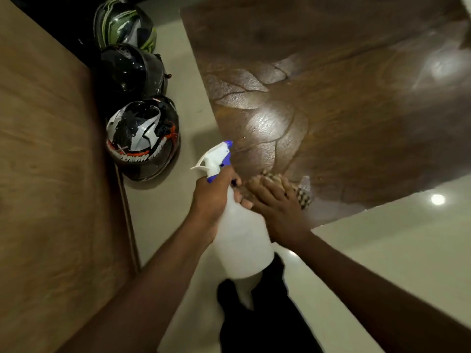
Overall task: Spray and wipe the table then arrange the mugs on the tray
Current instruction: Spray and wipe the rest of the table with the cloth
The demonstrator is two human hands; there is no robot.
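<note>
My left hand (216, 197) grips one spray bottle (242, 240); right hand (275, 205), fingers flat, presses one cloth (303, 197) on table (344, 110). Three helmets (142, 136) on floor.

home, helmets (142, 138) on tiled floor (382, 238)

3 helmets lie in a row on the pale floor (175, 72), up and left of the grip: a green-streaked helmet (125, 24) farthest, a black helmet (132, 68) between, a fanged black-and-white helmet (144, 137) nearest. A wooden panel (48, 161) stands left.
</note>
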